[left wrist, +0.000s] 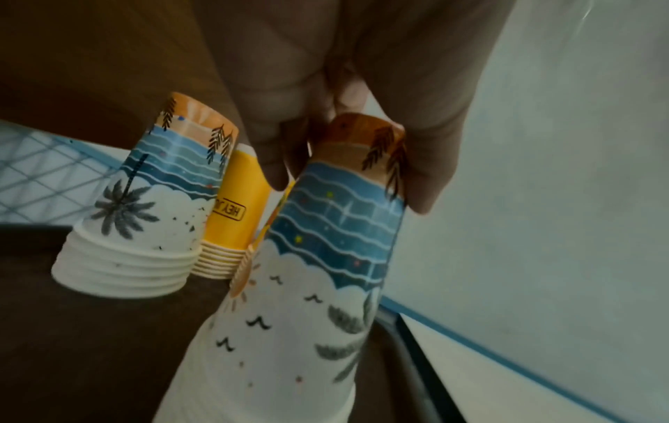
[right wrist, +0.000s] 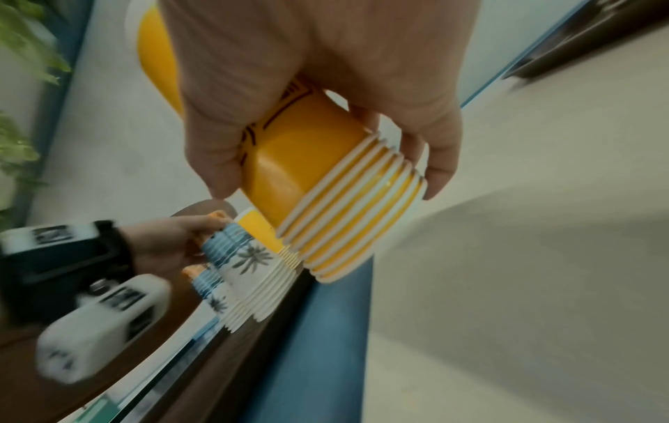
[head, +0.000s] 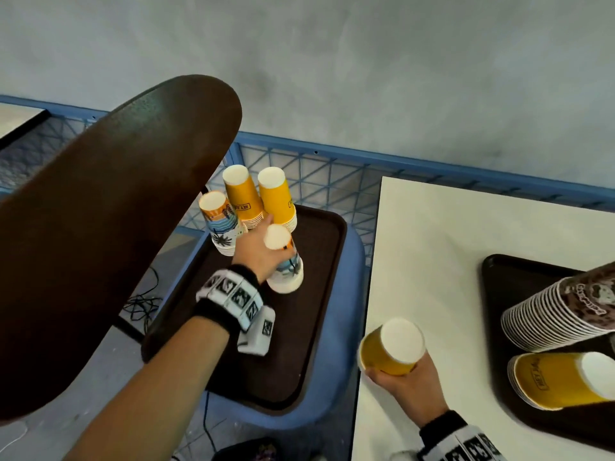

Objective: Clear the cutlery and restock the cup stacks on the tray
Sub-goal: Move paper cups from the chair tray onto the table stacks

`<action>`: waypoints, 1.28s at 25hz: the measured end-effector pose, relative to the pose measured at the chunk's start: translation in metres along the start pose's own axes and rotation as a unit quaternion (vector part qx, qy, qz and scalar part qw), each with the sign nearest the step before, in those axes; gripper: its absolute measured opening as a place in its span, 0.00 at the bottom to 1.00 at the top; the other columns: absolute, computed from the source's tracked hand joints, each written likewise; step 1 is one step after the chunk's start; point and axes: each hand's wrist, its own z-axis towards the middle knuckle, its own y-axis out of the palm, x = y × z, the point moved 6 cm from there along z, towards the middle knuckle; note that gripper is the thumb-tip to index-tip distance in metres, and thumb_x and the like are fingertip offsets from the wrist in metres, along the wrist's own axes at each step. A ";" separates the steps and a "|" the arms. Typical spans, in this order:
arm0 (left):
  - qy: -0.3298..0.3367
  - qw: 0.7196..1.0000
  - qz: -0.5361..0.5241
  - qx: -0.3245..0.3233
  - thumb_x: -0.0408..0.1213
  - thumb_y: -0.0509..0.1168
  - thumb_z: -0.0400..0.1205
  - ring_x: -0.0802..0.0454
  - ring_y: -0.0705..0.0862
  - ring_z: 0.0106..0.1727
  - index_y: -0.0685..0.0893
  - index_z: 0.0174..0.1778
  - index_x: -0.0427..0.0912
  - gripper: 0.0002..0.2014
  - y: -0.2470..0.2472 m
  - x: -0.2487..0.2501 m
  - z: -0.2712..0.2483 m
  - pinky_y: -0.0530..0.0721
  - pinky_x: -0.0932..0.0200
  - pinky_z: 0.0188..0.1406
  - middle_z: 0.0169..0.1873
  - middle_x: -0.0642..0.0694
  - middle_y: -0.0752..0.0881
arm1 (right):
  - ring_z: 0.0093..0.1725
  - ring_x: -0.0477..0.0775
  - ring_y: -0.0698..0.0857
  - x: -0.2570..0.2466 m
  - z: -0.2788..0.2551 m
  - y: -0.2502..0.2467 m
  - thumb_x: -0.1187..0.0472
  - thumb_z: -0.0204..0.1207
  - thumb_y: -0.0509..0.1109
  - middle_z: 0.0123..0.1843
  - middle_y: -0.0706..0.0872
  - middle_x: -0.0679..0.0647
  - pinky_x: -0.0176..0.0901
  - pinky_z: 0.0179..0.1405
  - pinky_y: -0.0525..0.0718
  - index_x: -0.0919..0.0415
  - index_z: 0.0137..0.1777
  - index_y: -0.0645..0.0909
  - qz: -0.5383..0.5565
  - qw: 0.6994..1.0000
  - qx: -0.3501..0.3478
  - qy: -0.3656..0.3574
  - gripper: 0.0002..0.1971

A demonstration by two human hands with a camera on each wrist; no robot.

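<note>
A brown tray (head: 319,247) lies on a blue chair seat. At its far end stand a palm-print cup stack (head: 219,221) and two yellow cup stacks (head: 241,197) (head: 278,197), all upside down. My left hand (head: 263,247) grips the top of another palm-print stack (head: 286,261), which stands on the tray; the fingers (left wrist: 431,160) curl round its base end (left wrist: 336,217). Over the white table's near edge, my right hand (head: 402,384) holds a short stack of yellow cups (head: 392,347), its rims (right wrist: 347,206) showing in the right wrist view.
A dark chair back (head: 109,221) rises at the left, close to my left forearm. On the white table (head: 432,261) a second dark tray (head: 506,287) holds a tall brown-patterned cup stack (head: 559,311) and a yellow stack (head: 559,380), both lying tilted. A blue mesh rail (head: 332,168) runs behind.
</note>
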 end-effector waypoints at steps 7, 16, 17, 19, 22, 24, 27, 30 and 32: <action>-0.124 0.981 -0.107 -0.100 0.35 0.82 0.61 0.46 0.82 0.64 0.74 0.68 0.43 0.39 0.065 -0.055 -0.053 0.77 0.56 0.66 0.63 0.43 0.84 | 0.43 0.37 0.84 0.009 -0.020 -0.049 0.72 0.49 0.85 0.48 0.87 0.56 0.31 0.43 0.77 0.66 0.58 0.78 -0.022 0.998 0.055 0.027 0.34; -0.125 0.990 -0.058 -0.023 0.31 0.80 0.63 0.41 0.81 0.65 0.74 0.68 0.43 0.37 0.066 -0.044 -0.053 0.74 0.50 0.69 0.63 0.38 0.84 | 0.46 0.21 0.80 0.003 -0.069 -0.073 0.66 0.42 0.84 0.49 0.83 0.40 0.12 0.41 0.74 0.42 0.48 0.73 -0.005 0.995 0.090 0.028 0.35; -0.125 0.991 -0.054 -0.011 0.31 0.79 0.63 0.40 0.81 0.65 0.75 0.67 0.42 0.36 0.062 -0.043 -0.058 0.73 0.50 0.68 0.63 0.38 0.83 | 0.46 0.20 0.80 0.003 -0.075 -0.079 0.69 0.44 0.85 0.49 0.82 0.39 0.11 0.41 0.74 0.42 0.48 0.72 -0.006 0.995 0.092 0.028 0.36; -0.116 0.989 -0.089 0.014 0.29 0.79 0.64 0.40 0.82 0.64 0.76 0.65 0.39 0.33 0.055 -0.037 -0.066 0.74 0.51 0.66 0.62 0.37 0.84 | 0.47 0.24 0.81 0.004 -0.085 -0.091 0.65 0.42 0.85 0.49 0.83 0.39 0.12 0.42 0.74 0.42 0.49 0.73 -0.001 0.994 0.104 0.017 0.36; -0.066 0.981 -0.184 0.007 0.25 0.80 0.61 0.42 0.83 0.60 0.78 0.64 0.36 0.34 0.058 -0.011 -0.084 0.77 0.52 0.62 0.60 0.36 0.85 | 0.46 0.37 0.84 -0.006 -0.104 -0.127 0.51 0.31 0.83 0.43 0.88 0.36 0.17 0.42 0.78 0.47 0.49 0.77 0.037 0.987 0.154 0.006 0.39; -0.028 0.970 -0.241 -0.014 0.21 0.78 0.62 0.44 0.83 0.56 0.79 0.62 0.34 0.31 0.064 0.022 -0.103 0.78 0.50 0.61 0.58 0.37 0.85 | 0.45 0.38 0.86 -0.023 -0.111 -0.163 0.57 0.32 0.88 0.40 0.90 0.33 0.21 0.46 0.81 0.50 0.48 0.79 0.088 0.976 0.200 -0.023 0.38; 0.019 0.949 -0.307 -0.069 0.20 0.75 0.65 0.51 0.86 0.51 0.80 0.59 0.40 0.27 0.079 0.078 -0.135 0.82 0.47 0.60 0.53 0.41 0.86 | 0.60 0.50 0.82 -0.047 -0.103 -0.225 0.59 0.44 0.86 0.57 0.86 0.49 0.44 0.66 0.77 0.58 0.61 0.77 0.114 0.952 0.273 -0.085 0.41; 0.027 0.927 -0.354 -0.123 0.29 0.74 0.59 0.54 0.87 0.49 0.82 0.54 0.46 0.26 0.106 0.128 -0.170 0.85 0.48 0.57 0.51 0.46 0.87 | 0.64 0.58 0.81 -0.041 -0.079 -0.270 0.52 0.45 0.84 0.63 0.83 0.58 0.49 0.65 0.78 0.66 0.66 0.76 0.102 0.948 0.289 -0.089 0.45; 0.025 0.923 -0.356 -0.145 0.35 0.77 0.54 0.49 0.88 0.49 0.83 0.52 0.46 0.28 0.126 0.153 -0.189 0.85 0.47 0.55 0.49 0.45 0.88 | 0.62 0.58 0.82 -0.032 -0.062 -0.278 0.55 0.46 0.85 0.60 0.84 0.58 0.49 0.64 0.79 0.66 0.66 0.75 0.089 0.959 0.257 -0.083 0.45</action>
